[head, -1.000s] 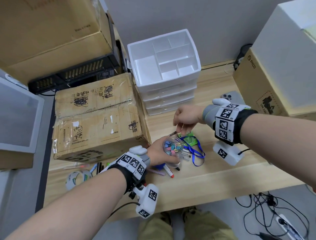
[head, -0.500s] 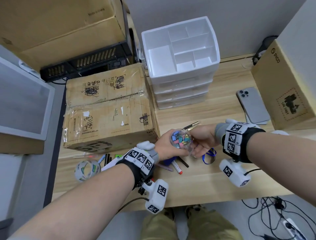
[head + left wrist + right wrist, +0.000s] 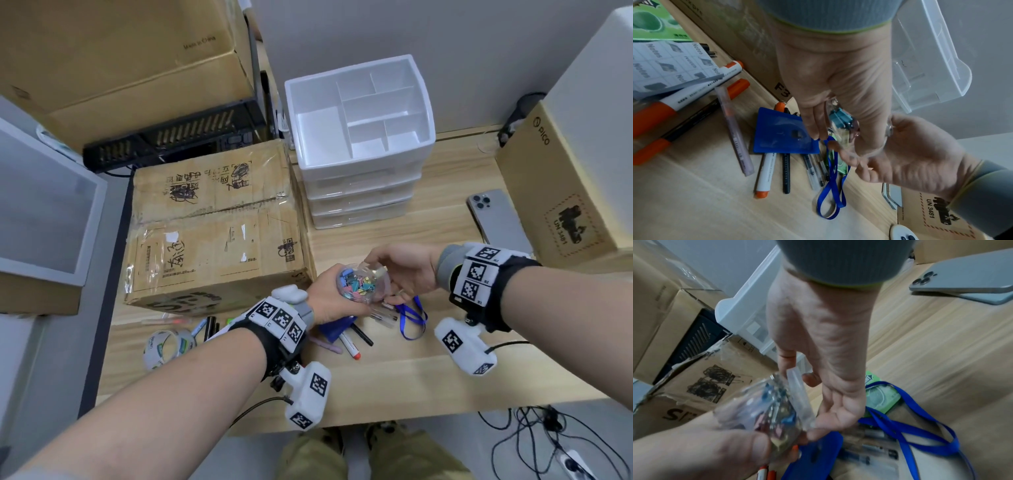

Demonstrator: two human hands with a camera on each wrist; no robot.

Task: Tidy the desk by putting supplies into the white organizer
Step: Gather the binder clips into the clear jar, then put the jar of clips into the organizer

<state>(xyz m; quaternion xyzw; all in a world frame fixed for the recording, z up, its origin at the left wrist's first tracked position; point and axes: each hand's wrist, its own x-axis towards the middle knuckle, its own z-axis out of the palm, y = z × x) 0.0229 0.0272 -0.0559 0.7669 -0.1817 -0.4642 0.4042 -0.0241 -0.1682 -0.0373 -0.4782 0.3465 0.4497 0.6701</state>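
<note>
While the clear round tub of coloured binder clips is gripped from the left by the left hand, fingers curled round its wall, it is held in the air above the desk, well short of the white organizer. Its transparent lid is pinched at the rim by the thumb and fingers of the right hand; whether the lid is seated or lifted cannot be told through the blur. The organizer is seen at the back of the desk against the wall, its divided top tray above three closed drawers. Directly beneath the hands a heap of supplies is spread: a blue card holder, a blue lanyard, white markers with orange caps, a black pen, clear pens and a pale purple pen. A roll of tape is lying further left. A taped cardboard box is pressed up against the organizer's left side. A phone is lying face down to the right, beside another cardboard box.
</note>
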